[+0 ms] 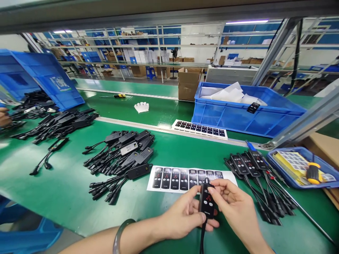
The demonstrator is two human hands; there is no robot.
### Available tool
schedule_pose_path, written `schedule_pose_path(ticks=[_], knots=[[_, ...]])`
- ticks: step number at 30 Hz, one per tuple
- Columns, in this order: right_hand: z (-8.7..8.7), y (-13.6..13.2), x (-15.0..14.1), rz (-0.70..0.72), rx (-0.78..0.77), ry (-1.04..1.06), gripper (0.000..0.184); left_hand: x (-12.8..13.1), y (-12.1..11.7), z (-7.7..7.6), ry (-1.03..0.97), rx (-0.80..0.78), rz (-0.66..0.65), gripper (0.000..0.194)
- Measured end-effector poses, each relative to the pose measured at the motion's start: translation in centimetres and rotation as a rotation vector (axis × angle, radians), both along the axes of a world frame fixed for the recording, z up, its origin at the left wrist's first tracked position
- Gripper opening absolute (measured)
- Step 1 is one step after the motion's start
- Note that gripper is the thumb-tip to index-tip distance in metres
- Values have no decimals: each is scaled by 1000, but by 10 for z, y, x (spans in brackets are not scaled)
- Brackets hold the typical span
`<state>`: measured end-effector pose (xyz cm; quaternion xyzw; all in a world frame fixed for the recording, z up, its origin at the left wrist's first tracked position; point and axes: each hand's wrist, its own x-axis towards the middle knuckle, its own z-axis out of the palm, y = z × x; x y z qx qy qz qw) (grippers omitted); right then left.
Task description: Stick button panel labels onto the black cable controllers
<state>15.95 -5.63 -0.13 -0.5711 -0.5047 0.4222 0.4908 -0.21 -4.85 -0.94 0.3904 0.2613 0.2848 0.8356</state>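
Observation:
A black cable controller (208, 203) with a printed label of red marks and two pale buttons is held upright in both hands. My left hand (189, 213) wraps round its lower part, thumb on the front near the bottom. Fingers of my right hand (231, 201) pinch its upper end, the thumb on the label. Its cable hangs down below. Just beyond lies a white sheet of black labels (174, 179). Left of that, a pile of black cable controllers (129, 148) shows bare faces. To the right sits a bunch of labelled controllers (249, 165).
A blue tray (277, 155) with a yellow-black screwdriver (314, 173) stands at right. Behind are a second label sheet (198, 128), a blue bin of white paper (238, 118), a white glove (141, 107) and another screwdriver (119, 96). Another person's hand (4, 118) shows at far left.

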Motion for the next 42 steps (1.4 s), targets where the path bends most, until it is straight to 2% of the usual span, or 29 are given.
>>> schedule_pose_path(ticks=[8, 24, 28, 35, 39, 42], knots=[[0, 0, 1, 6, 10, -23, 23, 1, -3, -8, -41, 47, 17, 52], [4, -2, -4, -62, -8, 8, 28, 2, -4, -10, 17, 125, 22, 50], [5, -1, -3, -59, -26, -4, 29, 1, -5, -6, 40, 97, 16, 50], [2, 6, 8, -32, -15, -214, 33, 1, -3, -1, 10, -12, -34, 51], [0, 8, 9, -28, 3, -287, 32, 2, 0, 3, -19, -78, -29, 34], [-2, 10, 8, -10, 6, -296, 29, 2, 0, 4, -48, -78, -12, 33]])
